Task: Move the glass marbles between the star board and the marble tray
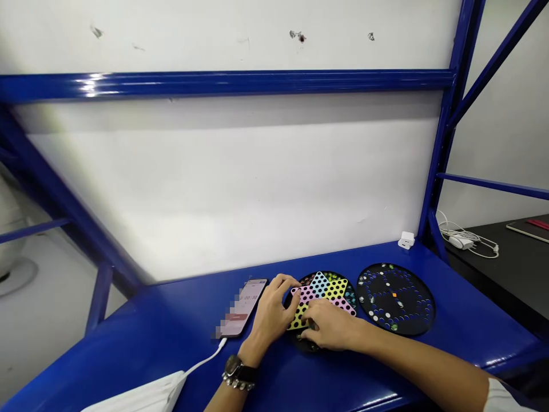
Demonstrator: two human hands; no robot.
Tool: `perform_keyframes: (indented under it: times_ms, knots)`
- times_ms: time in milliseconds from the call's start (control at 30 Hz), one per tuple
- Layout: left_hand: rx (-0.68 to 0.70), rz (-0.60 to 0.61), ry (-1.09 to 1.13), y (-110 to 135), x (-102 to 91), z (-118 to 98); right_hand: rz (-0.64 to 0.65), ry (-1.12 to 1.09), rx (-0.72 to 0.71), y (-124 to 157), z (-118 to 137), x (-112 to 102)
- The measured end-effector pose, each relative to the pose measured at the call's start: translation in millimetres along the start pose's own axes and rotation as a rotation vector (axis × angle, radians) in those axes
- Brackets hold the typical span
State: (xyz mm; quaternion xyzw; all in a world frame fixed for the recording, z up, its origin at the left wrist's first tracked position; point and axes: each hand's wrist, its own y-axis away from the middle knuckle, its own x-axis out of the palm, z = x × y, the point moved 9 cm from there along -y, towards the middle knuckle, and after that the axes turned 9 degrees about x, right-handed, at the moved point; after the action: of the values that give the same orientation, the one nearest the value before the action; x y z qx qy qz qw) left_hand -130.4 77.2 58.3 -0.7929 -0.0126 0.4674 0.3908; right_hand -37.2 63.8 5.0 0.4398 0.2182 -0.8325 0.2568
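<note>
A round black Chinese checkers board (329, 293) with a star of pink, yellow and blue dotted points lies on the blue table under both hands. Glass marbles show along its rim. My left hand (274, 304) rests at the board's left edge, its thumb and fingers apart and bent over the pink point. On the board's near side, my right hand (329, 325) has its fingers curled together above the lower yellow point and the black rim. Whatever its fingertips hold, if anything, is hidden. A watch (234, 366) and a bead bracelet circle my left wrist.
To the right lies a round black tray (397, 298) with cut-out holes and a few marbles and white pieces. A phone (245, 308) on a white cable is left of my hand. A white charger (406, 240) stands near the blue frame post (434, 149).
</note>
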Motion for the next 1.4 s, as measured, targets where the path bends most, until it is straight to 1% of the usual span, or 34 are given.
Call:
perform_keyframes:
  times_ms: [100, 200, 267, 333, 367, 433, 467, 533, 567, 633, 667, 733, 800, 867, 933, 1000, 1067, 1133, 1267, 1333, 1400]
  knots:
    - [0.002, 0.006, -0.004, 0.3, 1.3, 0.6, 0.005, -0.050, 0.000, 3.6, -1.7, -9.4]
    - [-0.003, 0.000, -0.003, 0.4, 1.4, 2.2, -0.029, -0.084, 0.021, 5.1, -5.8, -25.9]
    - [-0.012, 0.007, -0.005, 0.2, 1.4, 3.0, -0.064, -0.109, 0.052, 5.5, -15.6, -41.6]
    - [-0.016, 0.035, 0.003, 0.0, 2.5, 1.7, -0.111, -0.127, 0.105, 7.3, -36.2, -62.6]
    - [-0.016, 0.059, 0.017, 0.1, 3.8, 0.3, -0.137, -0.126, 0.149, 9.3, -51.9, -74.6]
    - [-0.013, 0.122, 0.064, 0.9, 8.3, -3.6, -0.242, -0.090, 0.255, 17.8, -93.2, -104.5]
    - [-0.010, 0.165, 0.093, 1.7, 11.8, -6.0, -0.285, -0.072, 0.313, 24.0, -117.7, -118.6]
    - [0.000, 0.263, 0.148, 4.3, 20.4, -11.2, -0.420, -0.001, 0.475, 43.0, -173.7, -148.6]
    - [0.008, 0.309, 0.170, 5.7, 24.6, -14.2, -0.455, 0.031, 0.549, 53.0, -200.9, -159.1]
    - [0.030, 0.354, 0.205, 6.8, 29.0, -20.6, -0.514, 0.091, 0.690, 73.1, -249.4, -174.5]
    - [0.041, 0.355, 0.222, 6.4, 29.4, -24.1, -0.524, 0.104, 0.741, 81.0, -268.1, -178.2]
    - [0.061, 0.350, 0.261, 4.9, 29.2, -31.7, -0.544, 0.093, 0.798, 91.6, -292.2, -181.4]
    - [0.075, 0.384, 0.294, 5.0, 32.0, -39.0, -0.553, 0.073, 0.822, 95.4, -301.0, -180.8]
    - [0.073, 0.455, 0.312, 7.6, 37.8, -43.3, -0.545, 0.076, 0.835, 95.1, -300.7, -178.7]
    - [0.056, 0.520, 0.318, 11.4, 43.1, -42.7, -0.511, 0.101, 0.857, 94.0, -299.0, -175.6]
    - [0.034, 0.542, 0.313, 13.4, 44.6, -38.2, -0.453, 0.119, 0.869, 92.7, -298.6, -170.9]
    - [0.017, 0.516, 0.285, 12.4, 42.1, -31.8, -0.394, 0.114, 0.855, 90.9, -298.8, -165.5]
    - [0.010, 0.468, 0.238, 9.7, 37.7, -26.1, -0.352, 0.090, 0.811, 87.8, -297.2, -160.7]
    - [0.005, 0.395, 0.148, 5.5, 32.6, -18.9, -0.307, 0.055, 0.723, 80.2, -287.7, -153.7]
    - [-0.002, 0.382, 0.133, 4.7, 32.6, -17.0, -0.290, 0.078, 0.694, 77.1, -280.0, -151.5]
    - [-0.009, 0.381, 0.133, 4.6, 33.6, -15.7, -0.309, 0.124, 0.668, 75.5, -270.8, -153.2]
